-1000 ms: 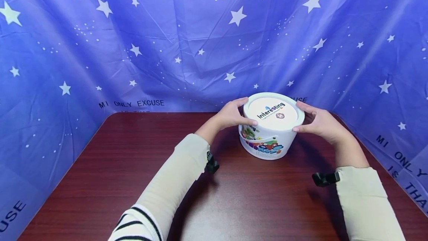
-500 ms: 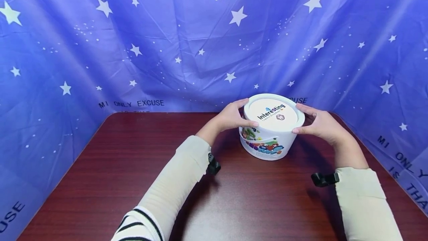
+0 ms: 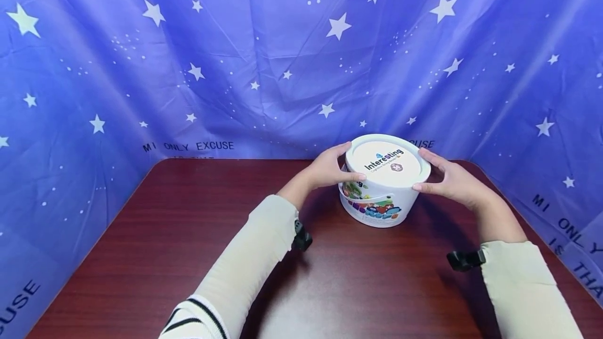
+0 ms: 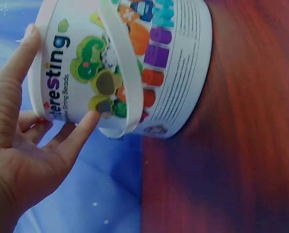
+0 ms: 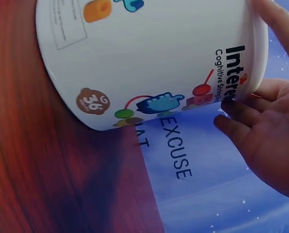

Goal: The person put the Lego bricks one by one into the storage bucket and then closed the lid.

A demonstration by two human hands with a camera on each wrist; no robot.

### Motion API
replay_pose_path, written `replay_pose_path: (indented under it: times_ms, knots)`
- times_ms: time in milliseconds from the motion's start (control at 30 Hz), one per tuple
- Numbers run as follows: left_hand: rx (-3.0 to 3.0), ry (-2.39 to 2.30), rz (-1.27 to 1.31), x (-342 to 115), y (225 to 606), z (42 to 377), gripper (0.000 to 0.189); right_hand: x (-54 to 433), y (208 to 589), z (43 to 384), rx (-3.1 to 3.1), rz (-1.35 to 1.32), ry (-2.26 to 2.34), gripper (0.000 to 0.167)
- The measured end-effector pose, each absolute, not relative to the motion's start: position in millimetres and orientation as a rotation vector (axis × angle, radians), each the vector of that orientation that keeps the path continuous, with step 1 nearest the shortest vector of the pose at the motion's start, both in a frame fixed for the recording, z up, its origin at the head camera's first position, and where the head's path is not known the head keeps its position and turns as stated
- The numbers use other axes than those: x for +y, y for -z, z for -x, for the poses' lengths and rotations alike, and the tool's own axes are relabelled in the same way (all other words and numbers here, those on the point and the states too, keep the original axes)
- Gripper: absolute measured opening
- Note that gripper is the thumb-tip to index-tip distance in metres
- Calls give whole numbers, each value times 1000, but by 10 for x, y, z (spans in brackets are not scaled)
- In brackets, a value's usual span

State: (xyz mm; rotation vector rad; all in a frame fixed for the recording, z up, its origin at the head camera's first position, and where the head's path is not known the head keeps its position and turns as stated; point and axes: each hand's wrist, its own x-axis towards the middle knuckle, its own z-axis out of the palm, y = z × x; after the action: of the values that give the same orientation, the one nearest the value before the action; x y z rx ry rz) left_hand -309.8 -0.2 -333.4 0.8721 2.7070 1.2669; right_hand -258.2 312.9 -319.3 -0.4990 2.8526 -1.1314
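A white plastic bucket (image 3: 377,211) with colourful bead pictures stands upright towards the back right of the table. Its white lid (image 3: 387,165), printed "Interesting", is on top. My left hand (image 3: 326,169) holds the left side of the rim, thumb at the front and fingers behind. My right hand (image 3: 456,182) grips the right side in the same way. In the left wrist view the white carrying handle (image 4: 131,82) hangs against the bucket's side, below the left fingers. The right wrist view shows several right fingers (image 5: 239,128) at the upper wall; part of that hand is cut off.
The dark red wooden table (image 3: 198,234) extends to the left and front of the bucket. A blue star-patterned curtain (image 3: 264,67) hangs close behind it and along both sides. Black wrist cameras (image 3: 464,260) sit at both sleeves.
The head view has shifted slightly. Both hands stay on the bucket's rim, and the bucket keeps its place on the table.
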Motion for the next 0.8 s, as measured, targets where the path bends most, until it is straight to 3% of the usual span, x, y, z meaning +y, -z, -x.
replay_pose_path:
  times_ms: [433, 800]
  knots:
    - [2574, -1594, -854, -160, 3579, 2894, 86, 3067, 3341, 2270, 3153, 491, 1285, 69]
    - [2547, -1778, -834, -670, 3770, 2686, 72, 3049, 3442, 2031, 3326, 638, 1316, 50]
